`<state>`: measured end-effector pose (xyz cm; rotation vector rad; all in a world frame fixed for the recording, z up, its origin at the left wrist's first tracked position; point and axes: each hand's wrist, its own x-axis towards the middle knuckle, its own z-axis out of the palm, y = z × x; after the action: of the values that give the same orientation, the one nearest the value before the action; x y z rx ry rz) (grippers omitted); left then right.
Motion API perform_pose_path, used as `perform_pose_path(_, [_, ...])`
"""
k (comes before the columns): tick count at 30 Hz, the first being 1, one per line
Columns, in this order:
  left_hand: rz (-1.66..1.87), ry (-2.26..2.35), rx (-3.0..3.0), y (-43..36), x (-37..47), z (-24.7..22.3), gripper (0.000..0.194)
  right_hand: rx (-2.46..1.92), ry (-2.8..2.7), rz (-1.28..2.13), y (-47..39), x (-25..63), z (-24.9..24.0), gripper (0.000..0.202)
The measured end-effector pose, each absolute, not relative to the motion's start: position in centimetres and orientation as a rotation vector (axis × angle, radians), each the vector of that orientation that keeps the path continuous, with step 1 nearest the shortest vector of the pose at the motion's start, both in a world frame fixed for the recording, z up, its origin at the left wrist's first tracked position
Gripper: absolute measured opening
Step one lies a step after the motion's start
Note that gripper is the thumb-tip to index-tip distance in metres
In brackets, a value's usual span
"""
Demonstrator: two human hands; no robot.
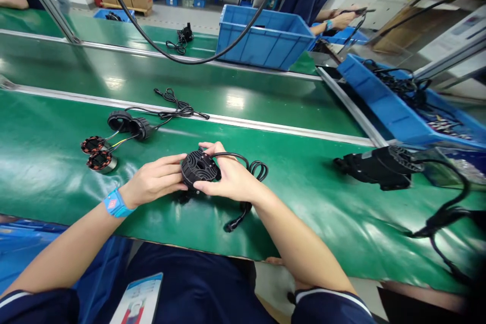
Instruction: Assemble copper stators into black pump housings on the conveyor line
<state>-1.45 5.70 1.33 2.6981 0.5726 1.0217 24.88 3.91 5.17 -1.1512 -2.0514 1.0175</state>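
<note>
Both hands hold a round black part [199,166] with a ridged, wavy-patterned top, just over the green work surface. My left hand [157,179], with a blue band at the wrist, presses its closed fingers along the part's left side. On the other side, my right hand [231,177] grips the part between thumb and fingers. A black cable [260,169] runs from the part, loops behind my right hand and ends in a connector [230,226] on the surface. What lies under the part is mostly hidden.
Left on the green table [304,202] are black caps [140,128], wired copper-wound parts [100,161] and cables [182,109]. A black pump-like unit [375,166] lies right. Blue bins [261,38] stand beyond. Another person's hands [343,20] work at back right; a black cable [152,45] hangs across.
</note>
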Motion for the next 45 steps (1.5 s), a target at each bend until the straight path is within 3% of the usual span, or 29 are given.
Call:
perform_pose_path(2, [1.331,0.681,2.631,5.3,-1.3,2.0,0.018,-1.223,-2.025,1.018,3.8,24.5,5.3,0.065])
perform_pose_path(4, [1.518,0.907,2.529,4.6,-0.6,3.4,0.033,-1.275,-2.003,0.973,3.6,24.1,5.1,0.069])
perform_pose_path(8, [1.053,1.157,2.654,3.5,2.5,6.2,0.083,-1.246,-2.012,0.83,3.5,23.6,4.2,0.073])
perform_pose_path(10, [0.759,1.113,2.763,3.5,3.7,6.6,0.091,-1.133,-2.056,0.808,3.6,23.7,3.5,0.081])
perform_pose_path(15, [0.428,0.911,2.814,5.3,3.3,6.1,0.082,-0.972,-1.996,1.069,3.8,25.0,1.3,0.121])
perform_pose_path(18, [0.337,0.731,2.797,6.6,2.8,6.4,0.075,-0.907,-1.987,1.126,3.8,25.2,0.0,0.11])
perform_pose_path(23, [0.494,0.867,2.787,6.7,3.9,5.8,0.063,-0.864,-1.908,1.079,3.9,24.6,-0.9,0.089])
perform_pose_path(27, [0.556,0.834,2.768,6.7,3.9,4.7,0.072,-0.873,-1.806,1.26,3.6,24.8,-0.4,0.095])
perform_pose_path(31, [0.818,0.708,2.749,6.8,3.4,4.1,0.085,-0.918,-1.377,1.588,3.0,24.0,0.2,0.087])
perform_pose_path(38, [1.034,0.66,3.157,5.5,2.7,3.9,0.049,-0.95,-1.181,1.497,2.0,22.2,-1.1,0.08])
perform_pose_path(45, [0.895,0.691,3.234,6.7,2.9,3.2,0.066,-0.989,-1.18,1.43,2.6,23.5,-4.0,0.083])
